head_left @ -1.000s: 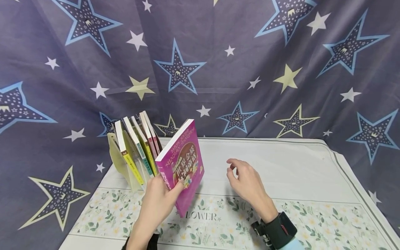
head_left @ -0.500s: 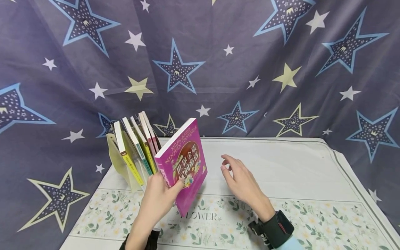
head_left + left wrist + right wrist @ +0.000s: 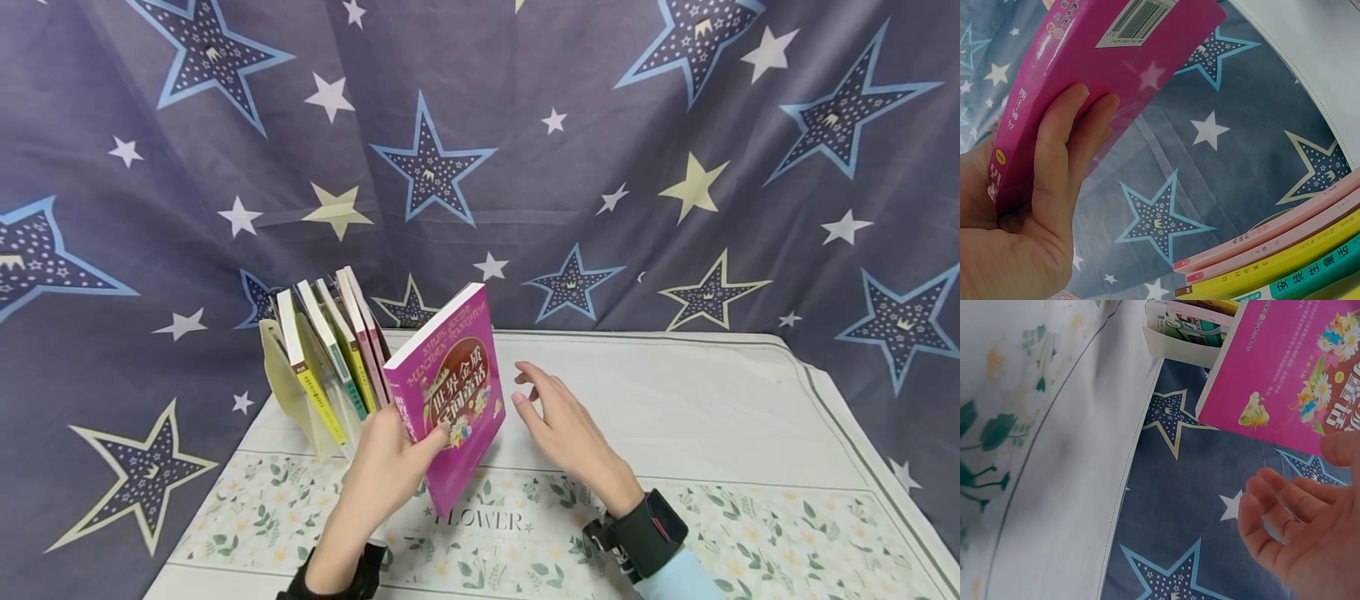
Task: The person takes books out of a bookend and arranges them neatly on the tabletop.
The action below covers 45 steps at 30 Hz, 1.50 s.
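Note:
A magenta paperback book [image 3: 467,400] with Chinese lettering on its cover is held upright and tilted above the table. My left hand [image 3: 392,454] grips it by the spine side, thumb on the front cover and fingers on the back. In the left wrist view the left hand [image 3: 1041,187] curls round the book [image 3: 1110,69], whose back bears a barcode. Just right of the book, my right hand [image 3: 566,425] hovers with loosely bent fingers and holds nothing. The right wrist view shows the right hand [image 3: 1304,519] apart from the book's [image 3: 1272,375] lower edge.
Several books [image 3: 330,358] stand upright in a pale holder [image 3: 283,379] on the left of the table, close to the left hand. A white cloth with a floral band [image 3: 750,533] covers the table [image 3: 675,400]. Behind it hangs a star-patterned curtain [image 3: 510,200].
My right hand has moved left and slightly away from me, closer to the book. The book has shifted a little to the right in my left hand, its cover turned more towards me.

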Motion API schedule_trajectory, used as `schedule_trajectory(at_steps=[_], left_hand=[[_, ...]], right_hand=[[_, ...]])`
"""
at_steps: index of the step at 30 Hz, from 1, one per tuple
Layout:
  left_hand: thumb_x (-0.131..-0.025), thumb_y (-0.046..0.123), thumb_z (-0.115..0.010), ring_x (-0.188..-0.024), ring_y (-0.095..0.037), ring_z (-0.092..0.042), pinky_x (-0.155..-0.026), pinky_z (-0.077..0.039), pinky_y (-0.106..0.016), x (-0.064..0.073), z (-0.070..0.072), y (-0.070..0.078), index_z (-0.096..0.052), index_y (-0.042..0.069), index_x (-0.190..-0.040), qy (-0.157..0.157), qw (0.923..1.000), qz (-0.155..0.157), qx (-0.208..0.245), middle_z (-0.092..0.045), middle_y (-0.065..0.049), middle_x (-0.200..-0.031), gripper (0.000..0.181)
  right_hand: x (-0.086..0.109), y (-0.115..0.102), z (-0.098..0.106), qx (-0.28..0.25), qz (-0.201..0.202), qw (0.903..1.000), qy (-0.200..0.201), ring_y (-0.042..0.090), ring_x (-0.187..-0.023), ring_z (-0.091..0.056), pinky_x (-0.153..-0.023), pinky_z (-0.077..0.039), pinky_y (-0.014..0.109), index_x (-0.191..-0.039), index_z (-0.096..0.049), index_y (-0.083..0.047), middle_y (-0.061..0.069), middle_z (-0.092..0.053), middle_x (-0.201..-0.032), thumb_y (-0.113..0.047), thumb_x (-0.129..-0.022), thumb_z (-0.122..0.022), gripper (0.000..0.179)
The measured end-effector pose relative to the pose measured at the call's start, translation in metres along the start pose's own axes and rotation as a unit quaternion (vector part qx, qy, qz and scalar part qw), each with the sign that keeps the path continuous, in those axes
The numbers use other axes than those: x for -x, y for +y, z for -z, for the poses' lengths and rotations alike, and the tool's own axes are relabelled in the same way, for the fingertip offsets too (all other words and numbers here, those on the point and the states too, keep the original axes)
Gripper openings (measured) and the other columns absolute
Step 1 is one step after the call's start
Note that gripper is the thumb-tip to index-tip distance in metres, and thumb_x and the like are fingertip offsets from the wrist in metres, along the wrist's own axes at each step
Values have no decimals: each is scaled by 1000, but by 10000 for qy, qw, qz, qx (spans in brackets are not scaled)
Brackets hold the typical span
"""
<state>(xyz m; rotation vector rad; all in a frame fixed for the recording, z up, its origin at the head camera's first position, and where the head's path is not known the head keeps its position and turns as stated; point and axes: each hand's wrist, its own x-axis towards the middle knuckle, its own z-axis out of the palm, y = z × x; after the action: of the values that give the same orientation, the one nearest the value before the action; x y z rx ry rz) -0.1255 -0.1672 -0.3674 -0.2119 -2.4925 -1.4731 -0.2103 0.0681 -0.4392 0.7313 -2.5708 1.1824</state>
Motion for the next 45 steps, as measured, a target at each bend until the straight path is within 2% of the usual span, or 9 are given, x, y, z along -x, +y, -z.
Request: schedule_trajectory(at_steps=[5,10,16,21,24,27,33,41,45], left_hand=[[-90,0,-73,-92,-22,-77,-73,-61,-29,-7,0,-2,-69,-1,-128,-55,9999,-67,-70,-78,-12,-109,39],[-91,1,-73,-99,-25,-76,-77,-61,-31,-12,-1,-5,-68,1,-132,-211,9998,4,63,-77,-12,-114,41],[-91,-3,-71,-99,-28,-77,-76,-62,-32,-16,-2,-11,-66,-1,-134,-401,9988,-11,282,-76,-15,-115,43],[-91,-3,-71,-97,-27,-77,-76,-62,-32,-21,-2,-16,-66,-1,-134,-561,9977,-52,378,-76,-15,-114,43],[-92,-3,-71,-99,-28,-76,-78,-62,-32,-23,0,-18,-65,-1,-135,-690,9965,-48,459,-76,-16,-116,43],[-93,-3,-70,-100,-30,-76,-79,-62,-33,-25,2,-19,-64,-2,-136,-829,9949,-23,572,-75,-18,-117,43],[-95,-1,-70,-101,-28,-76,-80,-62,-33,-28,5,-20,-62,-2,-137,-997,9929,-16,654,-75,-17,-118,44],[-96,-2,-67,-106,-30,-74,-84,-61,-35,-31,7,-24,-60,-2,-140,-1288,9875,-68,906,-73,-19,-124,45],[-96,-1,-68,-107,-30,-73,-84,-61,-36,-33,5,-26,-58,-1,-143,-1338,9874,-76,840,-72,-18,-126,47]], right_hand=[[-14,3,-4,-162,133,9998,-51,26,-111,-60,-84,-50,44,-159,-44,-9,9,-62,-140,-32,-112,-51,53],[-25,9,-9,-388,111,9990,-198,25,-111,-57,-88,-49,45,-162,-39,-8,9,-60,-142,-36,-113,-47,57],[-29,15,-14,-687,50,9971,-311,20,-108,-57,-90,-49,45,-164,-35,-14,10,-60,-136,-38,-114,-44,57],[-30,17,-16,-924,209,9946,-427,21,-124,-59,-104,-48,46,-167,-29,-19,9,-54,-152,-38,-114,-42,58],[-30,16,-15,-846,258,9950,-468,24,-136,-54,-111,-43,48,-168,-28,-20,9,-54,-153,-38,-114,-41,58],[-29,14,-14,-598,226,9969,-455,26,-137,-54,-112,-42,50,-168,-28,-18,10,-57,-149,-37,-114,-40,58],[-29,11,-10,-218,124,9991,-342,27,-124,-61,-106,-48,50,-166,-32,-12,11,-63,-137,-33,-114,-44,57],[-24,10,-6,-62,-6,9996,-259,27,-115,-64,-99,-52,49,-161,-40,-10,11,-65,-130,-31,-112,-50,54],[-19,10,-5,-3,-80,9997,-218,26,-112,-64,-95,-53,48,-159,-43,-9,11,-65,-127,-29,-111,-52,53]])
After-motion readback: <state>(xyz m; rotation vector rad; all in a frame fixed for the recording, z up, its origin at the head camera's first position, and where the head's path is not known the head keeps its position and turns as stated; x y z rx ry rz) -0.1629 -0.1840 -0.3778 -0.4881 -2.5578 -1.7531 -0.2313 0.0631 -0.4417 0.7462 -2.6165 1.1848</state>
